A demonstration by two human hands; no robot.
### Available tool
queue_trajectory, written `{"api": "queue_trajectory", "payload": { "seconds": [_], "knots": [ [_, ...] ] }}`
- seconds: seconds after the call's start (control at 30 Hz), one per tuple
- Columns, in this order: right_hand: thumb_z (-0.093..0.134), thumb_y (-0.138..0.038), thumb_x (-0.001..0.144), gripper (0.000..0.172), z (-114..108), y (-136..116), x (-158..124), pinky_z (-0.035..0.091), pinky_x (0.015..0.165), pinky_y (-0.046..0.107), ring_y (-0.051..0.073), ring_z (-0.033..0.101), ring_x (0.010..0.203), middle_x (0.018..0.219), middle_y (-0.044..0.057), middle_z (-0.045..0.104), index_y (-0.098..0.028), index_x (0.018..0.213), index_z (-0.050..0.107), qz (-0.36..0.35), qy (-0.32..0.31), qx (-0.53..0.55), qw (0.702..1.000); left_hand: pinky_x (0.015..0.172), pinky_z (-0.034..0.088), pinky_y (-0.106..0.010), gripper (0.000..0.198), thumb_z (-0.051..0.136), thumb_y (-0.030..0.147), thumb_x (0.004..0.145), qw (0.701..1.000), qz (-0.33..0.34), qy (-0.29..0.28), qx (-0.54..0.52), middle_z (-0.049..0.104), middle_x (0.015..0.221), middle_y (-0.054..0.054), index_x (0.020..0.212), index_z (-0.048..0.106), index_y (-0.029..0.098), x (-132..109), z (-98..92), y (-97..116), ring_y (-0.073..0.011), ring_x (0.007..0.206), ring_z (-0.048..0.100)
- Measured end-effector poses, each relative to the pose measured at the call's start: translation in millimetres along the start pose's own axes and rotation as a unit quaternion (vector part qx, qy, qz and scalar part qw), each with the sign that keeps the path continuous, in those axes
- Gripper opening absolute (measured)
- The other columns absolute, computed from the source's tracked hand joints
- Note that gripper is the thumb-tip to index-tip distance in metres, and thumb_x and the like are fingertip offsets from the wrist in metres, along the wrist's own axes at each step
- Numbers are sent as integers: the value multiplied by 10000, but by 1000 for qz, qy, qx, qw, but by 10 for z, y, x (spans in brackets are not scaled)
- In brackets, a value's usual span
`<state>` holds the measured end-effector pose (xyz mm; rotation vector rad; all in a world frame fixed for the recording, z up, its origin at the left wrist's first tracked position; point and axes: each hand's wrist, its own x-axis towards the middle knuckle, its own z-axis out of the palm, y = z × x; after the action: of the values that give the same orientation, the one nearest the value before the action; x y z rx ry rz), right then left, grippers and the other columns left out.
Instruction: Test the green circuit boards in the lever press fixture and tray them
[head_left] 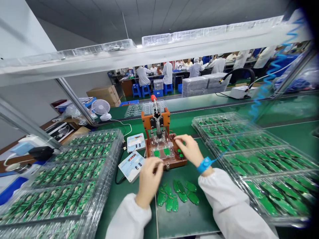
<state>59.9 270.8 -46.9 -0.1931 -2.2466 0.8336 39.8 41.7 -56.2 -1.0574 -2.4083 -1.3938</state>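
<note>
Bench (286,134) in green beneath a white shelf (99,63), with workers (167,71) in white coats beyond. Two green pieces (166,151) in the orange press (164,120), left hand (149,179) curled near its front, right hand (190,151) half closed at its right side, any grip impossible to tell. Board-filled left tray (101,186) and right tray (286,218) hemming both sides, loose boards (192,197) between, bare mat (184,220) toward the near edge.

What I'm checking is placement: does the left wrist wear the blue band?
No, the blue band is on the wrist of the right hand.
</note>
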Motion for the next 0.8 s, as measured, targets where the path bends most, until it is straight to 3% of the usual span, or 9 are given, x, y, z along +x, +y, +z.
{"api": "queue_trajectory", "payload": {
  "seconds": [0.07, 0.17, 0.33, 0.43, 0.53, 0.63, 0.67, 0.8],
  "knots": [
    [576, -291, 990, 221, 157, -10, -221, 505, 917, 400, 233, 621, 1004, 1034, 85, 709, -177, 1080, 743, -4, -39, -18, 999, 1000, 492, -492, 266, 522, 353, 992, 997, -10, 30, 71, 662, 1162, -108, 1149, 685, 214, 244, -110, -256, -301, 1136, 594],
    [617, -266, 964, 237, 306, -111, -311, 490, 960, 463, 287, 578, 1124, 1139, 128, 676, -182, 1149, 738, 5, -78, -42, 996, 1063, 451, -508, 356, 514, 354, 1009, 989, -11, 9, 145, 619, 1285, -120, 1306, 639, 204, 425, -82, -470, -316, 1213, 545],
    [672, -213, 908, 148, 335, -198, -192, 463, 1019, 531, 331, 539, 1208, 1199, 146, 656, -171, 1031, 744, 31, -121, -22, 992, 1027, 452, -565, 260, 563, 347, 974, 979, -14, -10, 202, 600, 1344, -119, 1167, 692, 232, 463, 74, -493, -373, 1242, 526],
    [688, -154, 860, 213, 307, -203, -141, 447, 1089, 514, 300, 542, 1234, 1190, 97, 669, -203, 1067, 700, 51, -129, 37, 990, 1009, 461, -574, 249, 560, 363, 962, 985, -26, 0, 170, 633, 1288, -107, 1163, 656, 253, 463, 67, -492, -369, 1210, 554],
    [611, -177, 902, 210, 240, -225, -214, 555, 973, 400, 209, 658, 1017, 1055, 23, 699, -261, 1092, 645, 89, -130, 111, 981, 1015, 486, -542, 304, 531, 459, 951, 995, -56, 30, 73, 699, 1155, -91, 1151, 635, 255, 371, 17, -481, -329, 1099, 630],
    [637, -248, 896, 145, 164, -272, -435, 605, 784, 302, 158, 692, 827, 913, -35, 703, -280, 1037, 649, 137, -136, 174, 966, 1042, 498, -539, 465, 560, 623, 874, 992, -102, 79, 5, 716, 1172, -96, 1115, 678, 243, 144, 7, -485, -345, 1130, 646],
    [676, -264, 875, 146, 150, -288, -525, 602, 744, 271, 149, 696, 806, 889, -39, 709, -265, 1021, 665, 148, -145, 194, 959, 1038, 510, -543, 499, 576, 661, 843, 990, -123, 69, -1, 724, 1175, -80, 1113, 697, 260, 53, 24, -503, -349, 1121, 659],
    [731, -302, 861, 225, 149, -321, -851, 536, 666, 198, 103, 650, 713, 855, -10, 724, -185, 1053, 727, 191, -160, 270, 930, 801, 639, -464, 574, 694, 664, 716, 982, -171, 78, -26, 773, 929, -27, 1178, 715, 324, -258, 200, -597, -328, 857, 734]
  ]
}}
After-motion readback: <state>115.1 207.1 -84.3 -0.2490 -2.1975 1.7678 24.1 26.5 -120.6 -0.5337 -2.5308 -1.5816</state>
